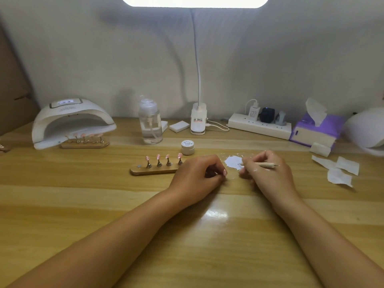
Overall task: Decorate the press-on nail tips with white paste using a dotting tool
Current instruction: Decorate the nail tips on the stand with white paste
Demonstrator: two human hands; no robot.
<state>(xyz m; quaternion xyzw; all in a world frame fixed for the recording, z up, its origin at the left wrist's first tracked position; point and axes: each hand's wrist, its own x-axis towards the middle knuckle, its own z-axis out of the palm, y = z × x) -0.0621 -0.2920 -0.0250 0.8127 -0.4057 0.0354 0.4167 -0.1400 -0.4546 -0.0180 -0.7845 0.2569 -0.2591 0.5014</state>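
Observation:
A wooden holder [153, 171] carries several pink press-on nail tips [158, 157] on small metal stands in the middle of the table. Just right of it my left hand [197, 175] rests on the table with fingers curled, pinching a small pink nail tip [224, 172] at the fingertips; what the tip is mounted on is hidden. My right hand [268, 173] grips a wooden dotting tool [268, 164]. Its working end sits at a blob of white paste [233, 162] on a clear sheet. A small white paste jar [187, 146] stands behind.
A white nail lamp [72, 123] at the back left shelters a second holder of pink tips [85, 142]. A pump bottle [150, 121], lamp base [198, 119], power strip [259, 126] and purple tissue pack [315, 129] line the back. Paper wipes [340, 169] lie at the right.

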